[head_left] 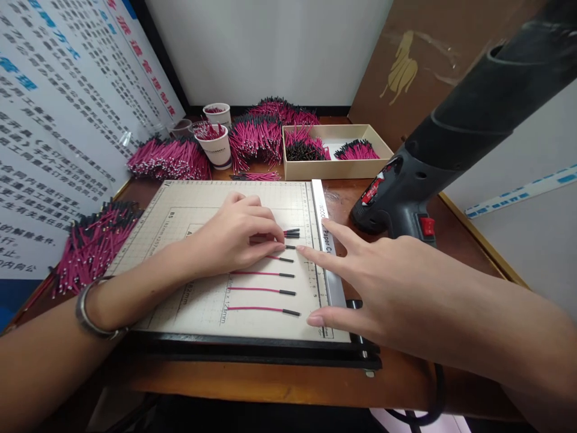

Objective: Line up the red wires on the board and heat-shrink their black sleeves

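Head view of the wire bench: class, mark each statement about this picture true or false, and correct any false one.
1. The left hand presses down on wires on the paper cutter board. True.
2. The right hand grips the heat gun. False: it is spread open beside the ruler edge, apart from the gun.
3. Single pink wires with black ends lie in a row on the board. True.
4. The cardboard box holds only paper cups. False: it holds wire bundles; the cups stand left of it.
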Demonstrator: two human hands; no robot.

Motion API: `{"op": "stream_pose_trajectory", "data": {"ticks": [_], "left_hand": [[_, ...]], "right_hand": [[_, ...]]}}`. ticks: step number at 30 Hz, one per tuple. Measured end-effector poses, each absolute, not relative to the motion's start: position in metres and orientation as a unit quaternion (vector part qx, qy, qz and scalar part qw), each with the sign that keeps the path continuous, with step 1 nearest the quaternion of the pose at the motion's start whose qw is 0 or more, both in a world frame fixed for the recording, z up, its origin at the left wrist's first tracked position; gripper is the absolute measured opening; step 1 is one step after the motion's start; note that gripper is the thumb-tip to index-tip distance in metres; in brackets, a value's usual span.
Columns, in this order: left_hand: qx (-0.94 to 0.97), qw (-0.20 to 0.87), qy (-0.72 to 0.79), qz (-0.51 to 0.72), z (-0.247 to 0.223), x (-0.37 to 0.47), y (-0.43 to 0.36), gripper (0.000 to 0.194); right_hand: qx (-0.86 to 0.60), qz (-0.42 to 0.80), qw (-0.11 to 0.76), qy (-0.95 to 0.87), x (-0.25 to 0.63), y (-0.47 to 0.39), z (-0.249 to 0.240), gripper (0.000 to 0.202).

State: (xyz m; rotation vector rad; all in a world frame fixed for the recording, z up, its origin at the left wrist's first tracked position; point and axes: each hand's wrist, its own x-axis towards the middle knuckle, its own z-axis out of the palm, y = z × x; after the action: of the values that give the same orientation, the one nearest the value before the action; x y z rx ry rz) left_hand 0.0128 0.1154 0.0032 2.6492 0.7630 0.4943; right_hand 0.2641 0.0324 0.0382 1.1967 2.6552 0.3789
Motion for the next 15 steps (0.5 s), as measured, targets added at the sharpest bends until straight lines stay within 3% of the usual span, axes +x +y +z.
{"op": "stream_pose_trajectory", "data": {"ticks": [15], "left_hand": [[0.929,0.185,0.265,0.182,0.0011,0.0122,0.1156,0.012]], "right_hand": [[0.423,0.087,0.115,0.894,0.262,0.0364,0.0418,0.078]]}}
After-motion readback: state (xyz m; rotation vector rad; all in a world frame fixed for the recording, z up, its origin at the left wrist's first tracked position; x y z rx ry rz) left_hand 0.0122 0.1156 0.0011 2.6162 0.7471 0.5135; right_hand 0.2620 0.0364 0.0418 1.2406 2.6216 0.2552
